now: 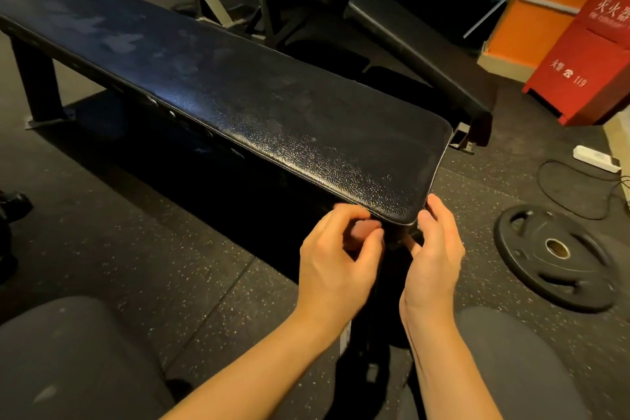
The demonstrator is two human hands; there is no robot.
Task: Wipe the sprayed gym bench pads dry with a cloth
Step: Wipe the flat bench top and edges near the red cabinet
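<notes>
The long black bench pad (pixel 259 102) runs from the far left to its near corner just in front of me. Dull smeared patches show on its far half, and the near half glistens. My left hand (pixel 337 256) is at the pad's near corner with its fingers curled and thumb close to the fingertips. My right hand (pixel 433 249) is just right of that corner, fingers curled against the pad's end edge. A dark shape (pixel 385 300) hangs in shadow between and below my hands. I cannot tell whether it is a cloth or the bench frame.
A black weight plate (pixel 555 252) lies on the rubber floor to the right. Beyond it are a white power strip (pixel 595 157) and its cable. A second bench (pixel 419 44) and a red fire cabinet (pixel 586 54) stand behind. My knees (pixel 68 358) fill the bottom.
</notes>
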